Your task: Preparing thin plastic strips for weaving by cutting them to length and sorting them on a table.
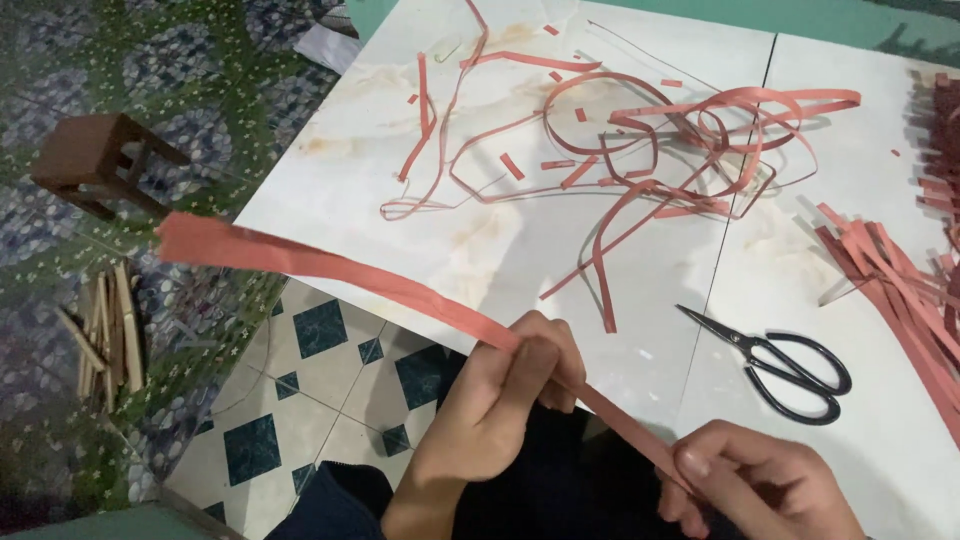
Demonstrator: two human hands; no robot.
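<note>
Your left hand (510, 385) and right hand (755, 480) both pinch the red paper strip (330, 265); its long axis runs up-left from them, free end beyond the bench (560, 260) edge.

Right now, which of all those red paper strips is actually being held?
The long, wide red strip running off the table's left edge: the left hand and right hand both pinch it. The tangled thin strips and the stacked strips lie untouched.

Matt red paper strip (330, 268); glossy black metal scissors (780, 365)
</note>
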